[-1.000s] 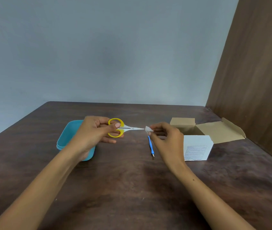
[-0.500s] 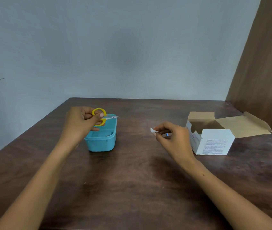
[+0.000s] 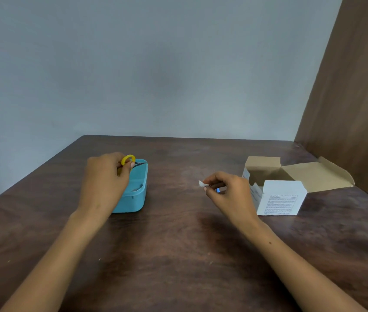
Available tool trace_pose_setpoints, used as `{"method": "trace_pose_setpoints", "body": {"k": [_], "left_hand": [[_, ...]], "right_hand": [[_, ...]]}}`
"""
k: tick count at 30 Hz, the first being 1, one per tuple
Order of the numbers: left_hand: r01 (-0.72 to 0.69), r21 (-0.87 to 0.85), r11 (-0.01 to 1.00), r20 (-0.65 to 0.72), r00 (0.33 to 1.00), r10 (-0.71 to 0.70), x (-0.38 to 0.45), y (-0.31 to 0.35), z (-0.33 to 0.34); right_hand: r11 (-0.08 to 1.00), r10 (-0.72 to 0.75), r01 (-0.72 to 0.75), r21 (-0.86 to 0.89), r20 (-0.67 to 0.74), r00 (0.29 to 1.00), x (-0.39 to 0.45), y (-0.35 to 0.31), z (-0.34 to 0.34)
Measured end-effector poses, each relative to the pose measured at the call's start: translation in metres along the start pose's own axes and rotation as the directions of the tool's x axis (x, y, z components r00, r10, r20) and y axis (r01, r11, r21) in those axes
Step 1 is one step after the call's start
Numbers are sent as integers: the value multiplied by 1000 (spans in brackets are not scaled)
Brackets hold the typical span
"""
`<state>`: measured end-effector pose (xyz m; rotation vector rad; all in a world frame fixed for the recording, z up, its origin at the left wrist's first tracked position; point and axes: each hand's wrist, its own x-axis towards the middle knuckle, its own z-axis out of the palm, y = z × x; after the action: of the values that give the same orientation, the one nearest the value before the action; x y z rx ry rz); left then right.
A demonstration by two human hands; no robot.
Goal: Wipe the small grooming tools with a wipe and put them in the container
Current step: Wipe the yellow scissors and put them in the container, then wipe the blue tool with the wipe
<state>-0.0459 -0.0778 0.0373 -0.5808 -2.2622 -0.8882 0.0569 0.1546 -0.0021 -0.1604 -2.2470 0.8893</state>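
A dark wooden table (image 3: 178,255) stands against a pale grey wall, with a brown panel along its right side. In the head view, a small pair of scissors (image 3: 129,162) with yellow finger loops and short metal blades is over the far end of an open turquoise container (image 3: 137,194), blades pointing right. The left hand (image 3: 105,176) grips the scissors by the loops, fingers curled round them. Well apart to the right, the right hand (image 3: 230,192) pinches a small white wipe (image 3: 202,183) between thumb and fingertips, just above the table; a bit of a blue tool (image 3: 218,190) shows beneath its fingers. Just beside that hand sits an open white cardboard box (image 3: 279,197), flaps spread.
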Motion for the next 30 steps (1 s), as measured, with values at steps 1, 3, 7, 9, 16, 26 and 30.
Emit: {"method": "trace_pose_setpoints", "body": {"k": [1, 3, 7, 9, 16, 26, 30], "left_hand": [[3, 17, 1000, -9, 1000, -3, -2, -1, -2], [5, 53, 999, -9, 1000, -4, -4, -2, -3], [-8, 143, 990, 74, 997, -2, -3, 0, 3], [5, 187, 982, 117, 993, -27, -2, 1, 6], [-15, 161, 987, 172, 985, -13, 2, 15, 6], [-238, -96, 967, 233, 939, 254, -13, 78, 50], [-302, -154, 941, 410, 847, 339, -23, 74, 79]], "right_hand": [[1000, 1, -1, -5, 4, 1000, 0, 0, 0], [1000, -2, 2, -16, 17, 1000, 0, 1, 0], [999, 13, -11, -35, 44, 999, -1, 0, 0], [999, 16, -14, -44, 54, 998, 0, 0, 0], [998, 22, -19, -57, 56, 998, 0, 0, -1], [996, 73, -76, -39, -81, 994, 4, 0, -16], [995, 76, -83, -61, -114, 991, 9, 6, -24]]}}
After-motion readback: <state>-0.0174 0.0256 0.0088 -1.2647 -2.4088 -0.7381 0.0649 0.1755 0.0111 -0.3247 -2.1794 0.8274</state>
